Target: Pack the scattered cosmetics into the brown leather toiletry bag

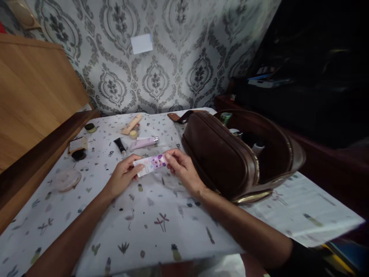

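Both my hands hold a small white and purple tube [151, 164] with a cartoon print, level above the table. My left hand [123, 175] pinches its left end and my right hand [181, 167] grips its right end. Just to the right stands an open brown leather pouch [221, 157] with a gold zip; bottles and a green-capped item show inside it.
On the patterned tablecloth [150, 227] behind my hands lie a pink tube [144, 143], a black tube [120, 146], a beige tube [132, 124], a small yellow jar [133, 134], dark round jars [78, 154] and a round compact [67, 180]. A wooden headboard [31, 100] rises at left.
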`<state>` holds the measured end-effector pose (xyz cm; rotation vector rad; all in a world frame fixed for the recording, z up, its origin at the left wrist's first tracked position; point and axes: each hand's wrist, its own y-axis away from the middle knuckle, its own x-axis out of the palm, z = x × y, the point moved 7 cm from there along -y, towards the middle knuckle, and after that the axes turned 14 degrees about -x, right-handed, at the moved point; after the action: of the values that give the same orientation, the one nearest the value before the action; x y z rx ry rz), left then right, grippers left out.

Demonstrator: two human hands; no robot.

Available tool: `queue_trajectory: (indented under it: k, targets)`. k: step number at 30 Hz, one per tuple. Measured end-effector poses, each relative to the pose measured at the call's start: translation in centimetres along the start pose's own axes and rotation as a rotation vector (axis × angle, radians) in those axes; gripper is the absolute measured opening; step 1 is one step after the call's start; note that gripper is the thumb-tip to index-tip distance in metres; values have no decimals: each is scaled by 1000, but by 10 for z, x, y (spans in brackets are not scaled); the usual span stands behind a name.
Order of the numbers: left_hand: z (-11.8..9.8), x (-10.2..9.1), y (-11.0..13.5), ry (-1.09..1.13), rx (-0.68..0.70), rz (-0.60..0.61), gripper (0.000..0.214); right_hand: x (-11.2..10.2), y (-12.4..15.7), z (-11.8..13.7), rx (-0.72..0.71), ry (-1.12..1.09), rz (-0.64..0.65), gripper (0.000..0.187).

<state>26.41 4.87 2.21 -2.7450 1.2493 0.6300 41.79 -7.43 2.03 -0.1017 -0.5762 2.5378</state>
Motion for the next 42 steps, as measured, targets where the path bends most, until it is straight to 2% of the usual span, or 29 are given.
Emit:
queue_trajectory:
  k: [3,6,10,14,18,20,23,26,28,30,34,38,42]
  targets:
    - [-1,2,1,142,-93,41,37,1,0,27,-99,66,51,38]
    - [-12,11,5,321,-162,114,47,-3,0,62,-230,172,132,33]
    - [-44,34,11,504,-169,235,53,-19,-1,101,-318,218,172,29]
    - [-83,65,12,542,-71,338,44,-47,-2,134,-363,159,105,33]
    - [-118,93,8,594,145,350,49,-84,2,169,-382,233,-23,34]
    - [-132,105,10,537,263,325,52,-108,6,186,-404,311,-120,30]
    - [-152,120,20,164,509,174,44,-145,14,208,-475,391,-258,23]
    - [-174,143,49,-364,943,-62,39,-174,24,224,-525,490,-347,20]
    - [-178,166,66,-632,1178,-164,39,-186,29,230,-491,586,-346,22]
    - [-178,183,73,-773,1246,-214,36,-193,33,235,-432,709,-295,26]
    - [-172,201,75,-805,1192,-237,28,-193,33,238,-333,992,-45,35]
    - [-160,205,73,-784,1158,-192,32,-190,23,223,-168,1171,264,35]
    - [-153,203,69,-761,1138,-147,44,-183,12,203,-107,1227,507,37]
